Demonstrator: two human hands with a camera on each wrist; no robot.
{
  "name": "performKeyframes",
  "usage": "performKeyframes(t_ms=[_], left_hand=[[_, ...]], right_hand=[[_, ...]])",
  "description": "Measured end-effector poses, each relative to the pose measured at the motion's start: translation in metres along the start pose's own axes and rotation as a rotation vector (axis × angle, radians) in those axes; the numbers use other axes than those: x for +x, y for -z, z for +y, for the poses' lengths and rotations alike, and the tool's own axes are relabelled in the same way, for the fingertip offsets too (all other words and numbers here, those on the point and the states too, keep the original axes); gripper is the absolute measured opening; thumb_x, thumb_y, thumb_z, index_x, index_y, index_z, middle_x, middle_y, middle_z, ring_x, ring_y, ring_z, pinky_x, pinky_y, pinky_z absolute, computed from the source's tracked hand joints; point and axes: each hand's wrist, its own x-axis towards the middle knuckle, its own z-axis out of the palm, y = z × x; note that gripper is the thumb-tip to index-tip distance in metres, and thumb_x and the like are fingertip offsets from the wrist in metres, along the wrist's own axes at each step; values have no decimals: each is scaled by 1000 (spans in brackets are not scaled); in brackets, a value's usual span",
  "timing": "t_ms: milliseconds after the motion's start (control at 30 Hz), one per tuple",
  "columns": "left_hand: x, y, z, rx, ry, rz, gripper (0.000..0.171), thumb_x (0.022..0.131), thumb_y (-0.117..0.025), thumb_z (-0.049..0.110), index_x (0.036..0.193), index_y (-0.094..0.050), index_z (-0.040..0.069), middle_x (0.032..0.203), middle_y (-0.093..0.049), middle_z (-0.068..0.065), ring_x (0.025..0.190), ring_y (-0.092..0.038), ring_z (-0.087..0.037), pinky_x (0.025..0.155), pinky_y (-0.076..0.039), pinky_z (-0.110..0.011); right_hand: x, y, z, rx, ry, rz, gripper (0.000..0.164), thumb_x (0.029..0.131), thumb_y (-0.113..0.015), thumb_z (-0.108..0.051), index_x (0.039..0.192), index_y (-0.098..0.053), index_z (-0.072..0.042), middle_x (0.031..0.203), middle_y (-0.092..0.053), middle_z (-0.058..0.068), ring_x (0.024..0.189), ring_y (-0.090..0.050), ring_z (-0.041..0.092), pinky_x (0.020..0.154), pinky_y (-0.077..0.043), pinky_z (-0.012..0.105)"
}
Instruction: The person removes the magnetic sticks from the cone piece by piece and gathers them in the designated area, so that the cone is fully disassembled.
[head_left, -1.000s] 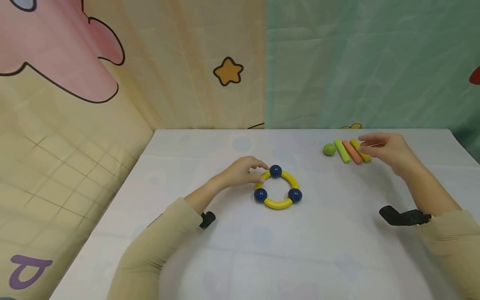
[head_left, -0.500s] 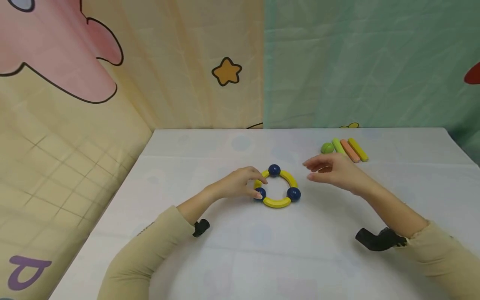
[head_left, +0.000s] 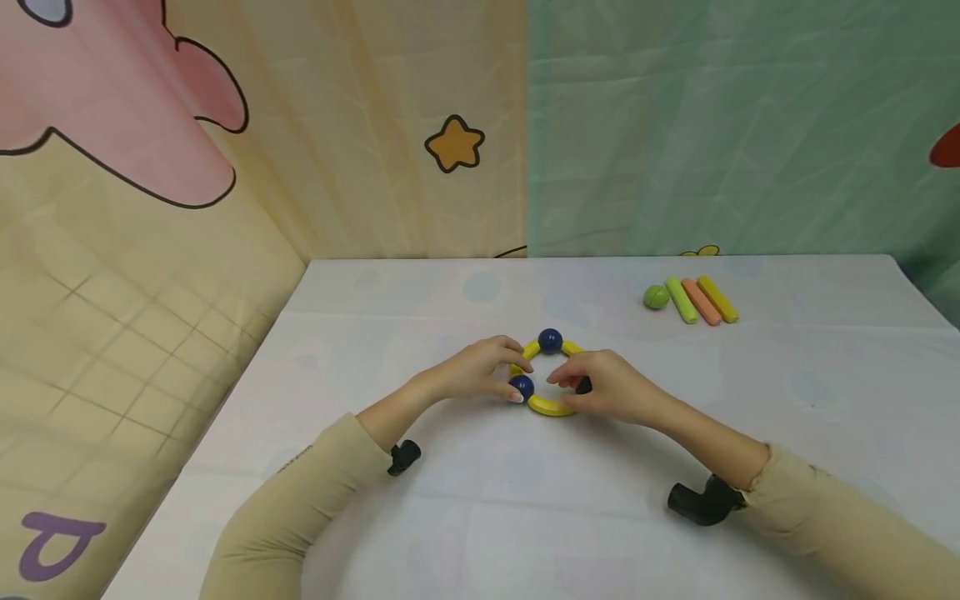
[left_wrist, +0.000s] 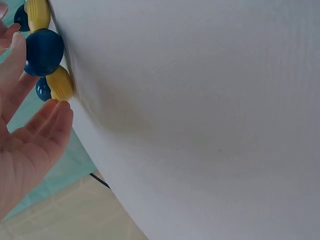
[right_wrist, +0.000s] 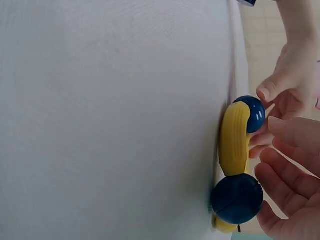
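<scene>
A ring of curved yellow pieces (head_left: 549,407) joined by blue balls (head_left: 551,340) lies flat on the table. At its left side my left hand (head_left: 476,371) has its thumb by the near-left blue ball (left_wrist: 44,52) and its loosely bent fingers over a yellow piece (left_wrist: 60,84). The fingertips seem to touch that piece. My right hand (head_left: 611,387) reaches over the ring's right side and covers most of the right blue ball (right_wrist: 237,198). Its fingers are relaxed, beside the ball; firm contact cannot be told.
Towards the table's far right lie a green ball (head_left: 656,297), a light green stick (head_left: 681,300), an orange stick (head_left: 701,302) and a yellow stick (head_left: 717,299). The white table (head_left: 450,517) ends at a patterned curtain (head_left: 637,125).
My right hand has travelled left and nearer, from beside the coloured sticks to the ring's right side. My left hand shifted slightly down along the ring. The ring stays put.
</scene>
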Motion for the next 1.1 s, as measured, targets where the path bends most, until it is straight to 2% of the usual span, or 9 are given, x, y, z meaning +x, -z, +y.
performKeyframes(t_ms=[167,433,733,1100], left_hand=[[-1,-1,-1,26,-17,6,37,81,-74,23,113,-66,6,132,-47,-15,120,-46,-29,101,-36,-42],[3,-4,-2,42,18,-4,34,81,-74,26,110,-68,9,133,-47,-12,120,-47,-26,101,-36,-41],[7,-1,3,80,43,-13,34,81,-74,25,109,-69,7,131,-49,-14,120,-47,-26,101,-36,-40],[9,-4,1,89,30,7,35,79,-75,26,107,-69,6,129,-52,-14,118,-49,-26,100,-38,-39]], right_hand=[[6,-10,2,-28,11,-16,22,79,-73,-6,99,-71,1,84,-65,1,74,-56,14,66,-49,28],[13,-22,9,-78,26,-67,20,77,-76,-12,95,-73,-3,72,-57,-7,63,-47,5,58,-44,21],[13,-21,8,-112,39,-80,22,74,-79,-12,93,-73,-4,74,-58,-6,65,-48,7,59,-43,22],[13,-19,8,-66,47,-114,20,76,-77,-13,94,-71,-6,78,-58,-6,68,-48,8,62,-43,23]])
